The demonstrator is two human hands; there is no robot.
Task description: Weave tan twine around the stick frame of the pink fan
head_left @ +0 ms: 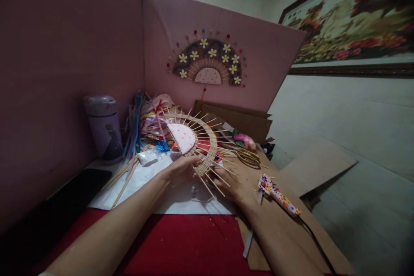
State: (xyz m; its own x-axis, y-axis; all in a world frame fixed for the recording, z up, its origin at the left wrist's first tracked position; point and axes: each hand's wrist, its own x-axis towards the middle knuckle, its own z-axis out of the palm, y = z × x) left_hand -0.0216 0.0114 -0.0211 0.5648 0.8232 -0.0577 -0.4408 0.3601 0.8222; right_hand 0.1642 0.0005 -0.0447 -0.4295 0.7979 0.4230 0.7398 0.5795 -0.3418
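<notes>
A half-round stick fan [211, 144] is held tilted over the table. It has a pale centre piece [183, 139] with pink dots, thin wooden sticks spreading outward and a woven twine band around them. My left hand [183, 170] grips its lower part, thumb on the front near the band's end and fingers behind. My right hand [228, 184] is closed around the lower sticks from the right, its fingertips partly hidden behind them. White paper [155, 196] lies beneath both hands.
A glue gun [280, 196] with flowered covering lies on brown board at right, its cord running forward. A purple tumbler [105, 131] and coloured pipe cleaners [136, 123] stand left. Folded cardboard [237, 120] leans behind. A finished flowered fan [208, 58] hangs on the pink panel.
</notes>
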